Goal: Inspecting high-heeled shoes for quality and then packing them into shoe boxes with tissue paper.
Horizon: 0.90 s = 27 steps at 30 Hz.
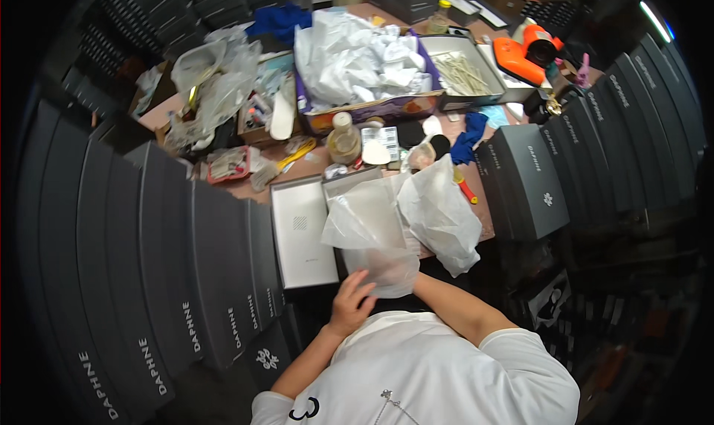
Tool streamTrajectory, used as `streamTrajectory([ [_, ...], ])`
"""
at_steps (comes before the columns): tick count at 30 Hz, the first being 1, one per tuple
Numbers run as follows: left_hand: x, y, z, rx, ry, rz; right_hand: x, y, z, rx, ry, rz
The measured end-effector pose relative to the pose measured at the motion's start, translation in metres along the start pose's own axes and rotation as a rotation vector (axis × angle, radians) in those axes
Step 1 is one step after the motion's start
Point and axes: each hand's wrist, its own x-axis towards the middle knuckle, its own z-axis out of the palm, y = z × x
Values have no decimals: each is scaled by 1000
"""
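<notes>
My left hand (351, 304) is at the near edge of the table, fingers apart, beside the lower edge of a translucent white sheet of tissue paper (370, 215). The sheet hangs toward me over an open shoe box base. My right forearm (457, 304) reaches in from the right, and the hand lies behind the paper, so its fingers are hidden. To the right of the sheet lies a crumpled piece of white tissue (444, 217). Left of the sheet is a box lid (303, 232), white inside with dark edges.
Dark shoe boxes (167, 254) are stacked on my left, more (528, 179) on my right. Farther back stand a purple carton (372, 113) of crumpled white paper, a jar (343, 139), an orange heat gun (518, 60) and a tray of thin sticks (461, 75). A red-yellow tool (466, 189) lies right.
</notes>
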Motion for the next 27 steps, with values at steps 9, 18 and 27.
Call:
streamTrajectory([
  [9, 92, -56, 41, 686, -375, -76, -71, -156, -280, -545, 625, 522],
  [18, 146, -75, 56, 1091, -789, -397, -81, -34, -205, -252, 800, 685],
  [27, 134, -60, 27, 281, -187, -249, -28, -146, -286, -176, 761, 473],
])
